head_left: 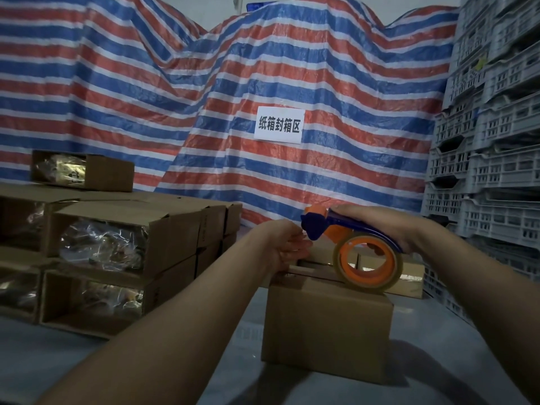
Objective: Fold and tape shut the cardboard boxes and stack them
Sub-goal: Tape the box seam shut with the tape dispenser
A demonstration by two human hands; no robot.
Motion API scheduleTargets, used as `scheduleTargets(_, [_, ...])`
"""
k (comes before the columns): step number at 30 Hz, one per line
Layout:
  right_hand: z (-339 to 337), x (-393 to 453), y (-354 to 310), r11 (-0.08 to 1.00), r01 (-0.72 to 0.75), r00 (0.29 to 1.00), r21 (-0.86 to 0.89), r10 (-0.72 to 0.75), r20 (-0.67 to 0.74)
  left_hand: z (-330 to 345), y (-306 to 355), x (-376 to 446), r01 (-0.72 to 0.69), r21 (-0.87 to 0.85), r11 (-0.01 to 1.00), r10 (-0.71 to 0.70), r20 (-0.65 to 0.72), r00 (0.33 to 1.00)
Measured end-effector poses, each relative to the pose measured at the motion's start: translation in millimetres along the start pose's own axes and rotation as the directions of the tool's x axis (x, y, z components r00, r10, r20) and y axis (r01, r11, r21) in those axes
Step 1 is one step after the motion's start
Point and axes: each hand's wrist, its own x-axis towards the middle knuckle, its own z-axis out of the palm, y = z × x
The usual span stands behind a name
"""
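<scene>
Gripped tape dispenser [355,244] in right hand [380,223] on lower-centre box [327,325], steadied by open left hand [285,247]; left-side stacked boxes [111,252] still open, untaped.

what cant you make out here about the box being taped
- Head view: the plain brown cardboard box top seam lies behind the orange and blue tape dispenser and left hand.
- Right hand fingers wrap under the handle, hidden.
- Box contents: closed flaps cover them.
- Tape strip: too faint to tell.
</scene>
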Motion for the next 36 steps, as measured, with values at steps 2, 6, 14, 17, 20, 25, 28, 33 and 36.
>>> scheduleTargets(2, [-1.2,0.4,-2.1,1.0,-0.027,1.0,-0.012,0.027,0.013,2.4,-0.8,1.2,0.0,0.095,0.995,0.006,-0.058,0.998])
scheduleTargets(6, [-8.3,-1.4,-7.7,0.992,-0.059,0.997,-0.113,0.064,0.037,9.3,-8.8,11.3,-0.014,0.264,0.965,0.053,-0.143,0.988])
scheduleTargets(14, [-49.6,-25.2,-6.2,0.966,-0.227,0.968,-0.125,0.238,0.074,4.2,-25.4,21.4,-0.102,-0.009,0.995,0.095,-0.278,0.956])
scheduleTargets(17, [-45.6,-19.2,-8.3,0.963,-0.166,0.982,-0.211,0.18,0.052,0.9,-31.7,23.1,-0.092,-0.22,0.971,0.018,-0.316,0.948])
scheduleTargets(20, [-30.4,-7.8,-10.4,0.946,-0.105,0.99,-0.306,0.127,0.054,-6.9,-37.2,22.1,-0.132,-0.379,0.916,-0.005,-0.339,0.941])
scheduleTargets(25, [-9.8,-0.1,-18.8,0.883,-0.122,0.986,-0.453,0.159,0.045,-12.4,-45.1,10.2,-0.201,-0.519,0.831,0.032,-0.315,0.949])
scheduleTargets(28, [-5.4,1.9,-23.6,0.84,-0.152,0.985,-0.521,0.174,-0.008,-22.0,-46.1,12.7,-0.171,-0.295,0.94,0.041,-0.401,0.915])
scheduleTargets(33, [1.5,4.5,-28.0,0.802,-0.164,0.98,-0.574,0.201,0.001,-47.7,-65.1,21.4,-0.189,0.174,0.967,0.239,-0.345,0.907])
scheduleTargets(36, [5.5,6.6,-30.9,0.776,-0.191,0.976,-0.601,0.214,-0.033,-51.8,-72.6,22.5,-0.181,0.255,0.95,0.263,-0.341,0.903])
